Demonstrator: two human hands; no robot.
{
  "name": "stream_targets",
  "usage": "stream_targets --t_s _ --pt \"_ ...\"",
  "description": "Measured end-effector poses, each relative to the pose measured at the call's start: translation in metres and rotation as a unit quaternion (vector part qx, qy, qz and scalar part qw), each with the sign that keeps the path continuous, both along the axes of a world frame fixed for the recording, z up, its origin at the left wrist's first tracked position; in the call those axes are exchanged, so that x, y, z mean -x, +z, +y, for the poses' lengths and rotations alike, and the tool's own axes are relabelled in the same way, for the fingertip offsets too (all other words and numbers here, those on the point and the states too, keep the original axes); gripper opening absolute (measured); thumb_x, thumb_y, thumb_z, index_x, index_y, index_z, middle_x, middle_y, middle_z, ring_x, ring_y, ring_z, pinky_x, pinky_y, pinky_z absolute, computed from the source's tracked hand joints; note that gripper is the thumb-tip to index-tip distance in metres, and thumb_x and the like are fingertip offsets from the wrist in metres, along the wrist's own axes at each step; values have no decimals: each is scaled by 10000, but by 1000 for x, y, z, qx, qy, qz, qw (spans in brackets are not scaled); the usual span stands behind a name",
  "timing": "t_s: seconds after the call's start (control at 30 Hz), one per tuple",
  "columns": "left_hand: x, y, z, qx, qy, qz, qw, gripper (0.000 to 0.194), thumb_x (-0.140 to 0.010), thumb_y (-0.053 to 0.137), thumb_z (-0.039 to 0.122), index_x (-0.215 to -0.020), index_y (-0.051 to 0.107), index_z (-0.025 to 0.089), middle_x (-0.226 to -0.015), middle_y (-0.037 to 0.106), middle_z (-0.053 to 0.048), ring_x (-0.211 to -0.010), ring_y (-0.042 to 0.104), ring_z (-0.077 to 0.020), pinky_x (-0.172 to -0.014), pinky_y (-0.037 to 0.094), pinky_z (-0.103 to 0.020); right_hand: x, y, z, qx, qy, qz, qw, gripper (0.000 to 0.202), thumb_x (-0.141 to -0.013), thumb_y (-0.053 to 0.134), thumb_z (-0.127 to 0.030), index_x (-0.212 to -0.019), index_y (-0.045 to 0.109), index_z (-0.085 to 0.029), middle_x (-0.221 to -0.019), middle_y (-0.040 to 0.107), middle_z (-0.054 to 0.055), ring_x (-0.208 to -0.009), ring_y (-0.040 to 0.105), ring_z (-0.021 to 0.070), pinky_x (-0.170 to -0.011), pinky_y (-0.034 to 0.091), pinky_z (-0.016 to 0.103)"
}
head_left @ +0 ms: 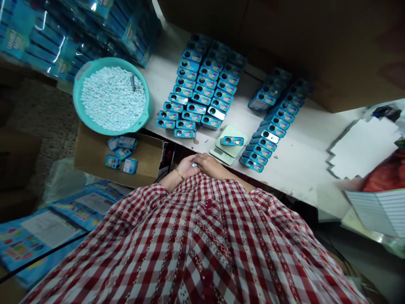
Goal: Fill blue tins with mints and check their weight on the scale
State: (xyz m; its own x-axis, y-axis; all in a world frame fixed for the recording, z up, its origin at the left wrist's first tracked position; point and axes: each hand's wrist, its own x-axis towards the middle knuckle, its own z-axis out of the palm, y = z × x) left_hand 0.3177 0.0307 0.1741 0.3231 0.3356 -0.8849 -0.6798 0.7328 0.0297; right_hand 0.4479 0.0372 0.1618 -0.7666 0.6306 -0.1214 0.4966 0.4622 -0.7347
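My left hand (187, 166), with a gold bangle at the wrist, is cupped in front of my body around a few small whitish tablets (194, 164). My right hand (209, 164) meets it, its fingers bent over the left fingertips; what they may pinch is hidden. Just beyond my hands a pale green scale (221, 155) carries one blue tin (232, 141) with a round opening. A turquoise basin (112, 131) full of pale tablets stands at the left, a grey metal piece (132, 82) stuck in them.
Rows of blue tins (204, 90) stand on the white table (303, 156), with more tins (275, 120) right of the scale. A cardboard box (144, 162) holds several tins below the basin. Wrapped blue packs (41, 38) are stacked upper left; papers (363, 145) lie right.
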Motion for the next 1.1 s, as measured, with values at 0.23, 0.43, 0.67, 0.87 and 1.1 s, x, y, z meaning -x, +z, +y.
stream_targets --t_s 0.23,0.43,0.67,0.87,1.1 --pt "0 -10 -2 10 -4 -10 1000 220 -877 418 121 -833 630 86 -603 594 -23 -557 581 -106 -663 510 -246 -4 11 -1 -44 31 -40 998 200 -873 471 -106 -1008 615 -139 -1019 613 97 -966 530 173 -816 440 297" --pt "-2 -14 -3 -7 -30 -31 999 285 -885 400 128 -694 608 88 -520 562 -30 -440 531 -95 -490 463 -213 -16 26 -1 -35 38 13 999 235 -901 459 -205 -1060 632 -204 -1113 622 84 -1044 542 181 -865 461 324" --pt "-2 -14 4 6 10 3 1000 271 -899 402 162 -897 655 68 -655 661 -102 -619 643 -145 -547 508 -221 -122 7 27 -127 -350 -83 924 452 -814 538 -316 -1239 494 -170 -1229 546 140 -1164 478 266 -975 387 464" --pt "-2 -16 22 -44 54 13 997 281 -901 397 170 -979 645 61 -719 672 -108 -686 648 -150 -644 527 -245 -142 -36 49 12 -363 -75 928 381 -724 558 -330 -1064 566 -157 -919 655 77 -811 594 210 -750 477 357" --pt "-11 -29 34 -62 84 -8 995 284 -904 388 189 -888 641 59 -736 665 -127 -686 634 -159 -665 505 -264 -113 2 37 -77 -277 -48 957 330 -795 509 -338 -1073 563 -169 -956 641 73 -864 574 206 -773 461 326"
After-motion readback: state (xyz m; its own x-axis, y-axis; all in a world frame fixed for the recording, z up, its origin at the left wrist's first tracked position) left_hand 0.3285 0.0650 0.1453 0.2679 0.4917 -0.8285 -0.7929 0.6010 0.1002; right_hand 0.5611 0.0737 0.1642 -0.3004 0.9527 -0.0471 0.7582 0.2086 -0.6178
